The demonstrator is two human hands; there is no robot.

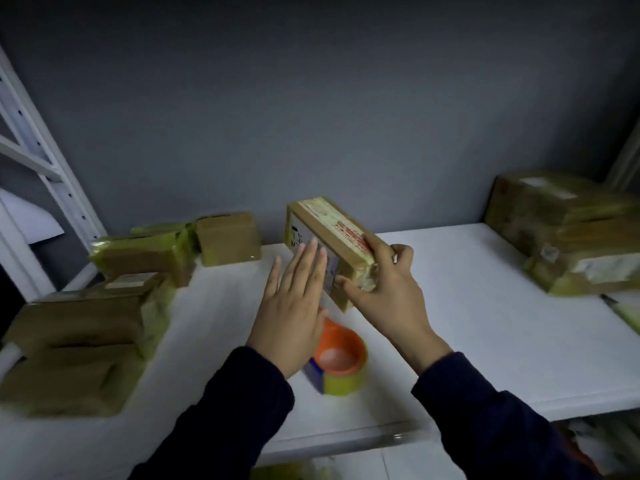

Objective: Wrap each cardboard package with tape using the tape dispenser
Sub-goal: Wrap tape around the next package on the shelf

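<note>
Cardboard package [332, 244] was held tilted in the air above the middle of the white shelf board [467, 323], its far end raised toward the grey wall [311, 98] and its near end lower. The right hand [384, 292] gripped that near end, fingers curled over the top edge and thumb pressed on the side face. The left hand [291, 306] lay flat, fingers straight and close together, fingertips on the face bearing a white label [304, 244]. Yellowish tape appeared to cover the package's ends already, so the step in hand was probably smoothing tape down or turning the box to check it; which of the two could not be told. The tape dispenser [341, 358], an orange-cored roll of yellowish tape, sat on the board just near of the package, partly hidden by the left hand, and neither hand held it. If more wrapping was needed, the next move would call for the left hand to drop onto the dispenser while the right kept the box steady; if not, the box would go aside. Taped packages [86, 334] lay piled at the left, more of them [166, 251] at the far left, and larger parcels [568, 233] were stacked at the far right.
</note>
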